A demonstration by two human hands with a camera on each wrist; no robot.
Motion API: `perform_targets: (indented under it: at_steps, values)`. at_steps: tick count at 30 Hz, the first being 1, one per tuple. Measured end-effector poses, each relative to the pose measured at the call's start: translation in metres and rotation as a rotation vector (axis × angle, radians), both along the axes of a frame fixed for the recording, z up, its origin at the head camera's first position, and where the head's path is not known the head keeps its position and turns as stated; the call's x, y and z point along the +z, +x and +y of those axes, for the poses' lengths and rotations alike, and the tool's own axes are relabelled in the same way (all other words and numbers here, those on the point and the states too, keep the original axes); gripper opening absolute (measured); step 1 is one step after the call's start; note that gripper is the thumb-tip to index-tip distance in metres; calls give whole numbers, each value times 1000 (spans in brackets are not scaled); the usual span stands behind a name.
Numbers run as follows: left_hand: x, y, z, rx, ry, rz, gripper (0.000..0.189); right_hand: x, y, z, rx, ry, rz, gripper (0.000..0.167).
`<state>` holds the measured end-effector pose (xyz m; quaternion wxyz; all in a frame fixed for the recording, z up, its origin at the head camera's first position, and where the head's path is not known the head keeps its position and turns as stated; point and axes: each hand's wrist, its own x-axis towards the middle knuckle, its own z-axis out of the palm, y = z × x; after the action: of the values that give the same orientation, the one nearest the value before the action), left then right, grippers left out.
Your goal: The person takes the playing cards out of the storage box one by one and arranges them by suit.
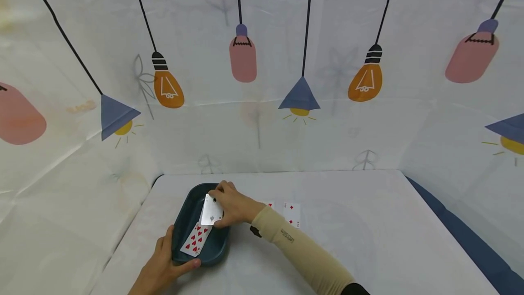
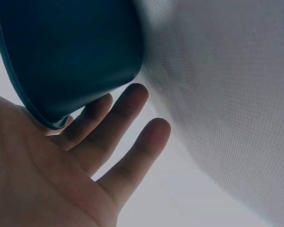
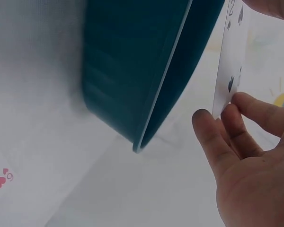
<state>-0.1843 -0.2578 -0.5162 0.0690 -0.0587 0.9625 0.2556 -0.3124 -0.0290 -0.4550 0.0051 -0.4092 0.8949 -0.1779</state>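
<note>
White rectangular playing card with black spades (image 1: 210,214) over dark-teal rounded rectangular tray (image 1: 218,250). Your right hand (image 1: 236,207) grips card by opposite ends, fingers and thumb spread its length. Your left hand (image 1: 160,261) holds tray's near-left corner, fingers loosely bent along outer wall. Inside tray, white red-heart card (image 1: 195,241); right of tray, white red-diamond card (image 1: 292,216).

"Where are we?"

"We see a curtained booth: white sheets (image 1: 286,149) printed with orange bulbs (image 1: 168,89) and blue pendant lamps (image 1: 299,95) wall in a white table (image 1: 368,231) on three sides. We cannot tell home from studio."
</note>
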Motion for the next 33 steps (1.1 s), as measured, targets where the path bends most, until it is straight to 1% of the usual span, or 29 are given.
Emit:
perform_targets:
  at_steps: [6,10,14,20,24,29,33]
  values:
    - [0,1,0,5,-4,-5,139,0,3,8,5,-13,-14,82]
    - [0,1,0,8,0,-10,138,2,5,17,28,-24,3,83]
    - [-1,2,-1,3,4,-4,137,3,6,28,34,-35,22,82]
    - [-1,2,-1,5,2,3,139,4,6,48,12,-58,25,82]
    - [-1,3,-1,7,1,5,140,5,5,61,-10,-70,1,83]
    - [-1,1,-1,14,-12,-8,142,7,3,75,-14,-92,-15,82]
    - [-2,1,-2,2,-12,-2,142,8,3,86,-8,-114,-19,82]
